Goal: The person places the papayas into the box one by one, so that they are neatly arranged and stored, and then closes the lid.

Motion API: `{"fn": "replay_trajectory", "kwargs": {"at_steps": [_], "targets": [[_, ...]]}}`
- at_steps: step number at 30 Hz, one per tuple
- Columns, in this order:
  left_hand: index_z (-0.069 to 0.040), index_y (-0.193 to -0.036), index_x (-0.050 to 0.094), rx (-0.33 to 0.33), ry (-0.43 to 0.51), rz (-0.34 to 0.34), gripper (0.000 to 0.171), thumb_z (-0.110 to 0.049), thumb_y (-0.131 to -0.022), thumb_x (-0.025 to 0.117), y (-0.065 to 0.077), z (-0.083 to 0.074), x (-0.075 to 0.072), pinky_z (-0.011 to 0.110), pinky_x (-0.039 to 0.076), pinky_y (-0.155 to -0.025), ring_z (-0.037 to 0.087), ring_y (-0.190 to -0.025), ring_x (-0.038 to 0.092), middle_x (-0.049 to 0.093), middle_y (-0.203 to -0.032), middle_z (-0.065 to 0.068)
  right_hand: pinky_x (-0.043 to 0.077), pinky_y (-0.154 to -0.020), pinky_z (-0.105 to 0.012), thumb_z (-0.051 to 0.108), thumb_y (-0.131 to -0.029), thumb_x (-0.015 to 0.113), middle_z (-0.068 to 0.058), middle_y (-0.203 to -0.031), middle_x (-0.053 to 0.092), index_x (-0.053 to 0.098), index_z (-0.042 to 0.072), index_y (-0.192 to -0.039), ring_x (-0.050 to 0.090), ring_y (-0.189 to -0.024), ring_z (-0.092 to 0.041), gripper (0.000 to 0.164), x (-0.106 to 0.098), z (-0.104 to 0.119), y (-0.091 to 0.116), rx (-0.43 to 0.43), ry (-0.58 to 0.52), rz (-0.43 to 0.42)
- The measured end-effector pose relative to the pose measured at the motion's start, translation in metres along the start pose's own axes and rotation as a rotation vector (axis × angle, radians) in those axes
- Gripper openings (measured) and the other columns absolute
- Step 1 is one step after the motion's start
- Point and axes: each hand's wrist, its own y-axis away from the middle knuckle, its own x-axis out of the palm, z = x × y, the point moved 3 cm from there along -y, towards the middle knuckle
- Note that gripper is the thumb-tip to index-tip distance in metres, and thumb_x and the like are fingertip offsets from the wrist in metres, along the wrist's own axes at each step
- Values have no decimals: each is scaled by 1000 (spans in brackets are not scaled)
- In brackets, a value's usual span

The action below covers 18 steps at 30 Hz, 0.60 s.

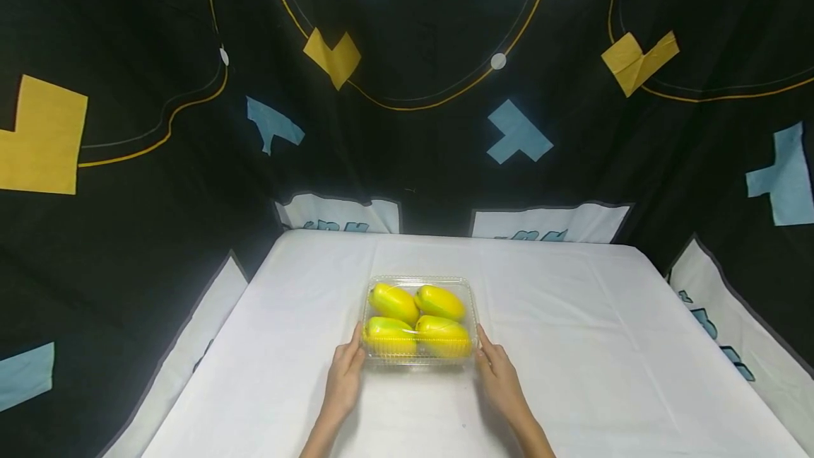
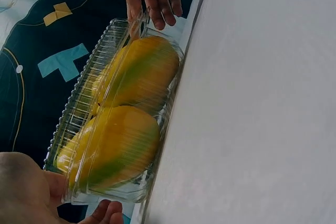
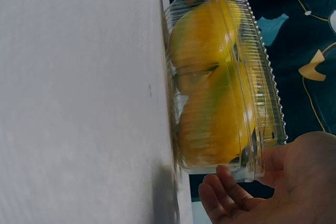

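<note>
A clear plastic clamshell container [image 1: 472,302] with a ridged lid sits at the middle of the white table, its lid closed. Inside lie several yellow mangoes [image 1: 443,338] with greenish patches, in two rows. My left hand [image 1: 345,377] holds the container's left side. On the opposite side, my right hand [image 1: 502,377] grips it near the front corner. The right wrist view shows that hand's thumb at the rim [image 3: 255,153] and its curled fingers [image 3: 231,184] at the lower side wall. A similar hold by the left hand [image 2: 23,192] appears in the left wrist view.
A white cloth covers the table [image 1: 572,345]. Behind it hangs a dark curtain [image 1: 420,161] with yellow and blue patches and curved lines. White patterned fabric panels [image 1: 547,223] show beyond the table's far edge and at both sides.
</note>
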Motion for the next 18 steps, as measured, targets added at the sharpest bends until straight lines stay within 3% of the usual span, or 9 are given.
{"fn": "replay_trajectory", "kwargs": {"at_steps": [3, 5, 9, 12, 13, 18], "targets": [[-8, -145, 27, -11, 14, -6, 46, -17, -101, 34, 0, 3, 1, 24, 39, -63, 16, -74, 39, 43, -95, 8, 46, -90, -49, 21, -101, 36, -19, -112, 56, 30, 5, -144, 55, -102, -34, 45, 3, -1, 1, 3, -28, -1], [-9, -146, 27, -19, 24, -8, 46, -17, -101, 34, 0, 4, 2, 24, 38, -60, 17, -71, 37, 41, -89, 6, 42, -95, -51, 22, -102, 35, -18, -110, 58, 29, 8, -145, 55, -106, -35, 45, 4, -2, 2, 10, -52, 0], [-11, -146, 27, -7, 69, -15, 45, -18, -102, 34, 1, 4, 4, 35, 48, -71, 26, -80, 49, 48, -84, 6, 49, -87, -42, 21, -102, 33, -6, -87, 61, 28, 11, -146, 59, -85, -21, 45, 5, -4, 2, 36, -99, 10], [-8, -145, 28, 11, 158, -18, 45, -15, -102, 34, 2, 4, 6, 34, 51, -73, 25, -79, 56, 53, -77, 6, 51, -78, -32, 17, -102, 34, -1, -78, 58, 27, 10, -146, 56, -76, -14, 45, 6, -6, 1, 36, -154, 23], [-6, -145, 27, 17, 190, -12, 45, -14, -101, 34, 2, 4, 6, 30, 50, -64, 21, -70, 54, 53, -74, 7, 51, -76, -29, 16, -102, 34, -1, -77, 58, 27, 9, -146, 56, -74, -14, 45, 6, -7, 0, 37, -177, 28], [-2, -144, 26, 5, 328, 10, 45, -7, -100, 33, 2, 6, 5, 22, 44, -50, 12, -60, 53, 54, -67, 9, 52, -69, -25, 9, -101, 34, -7, -73, 56, 25, 2, -145, 55, -67, -17, 45, 8, -11, -3, 68, -321, 52]]}}
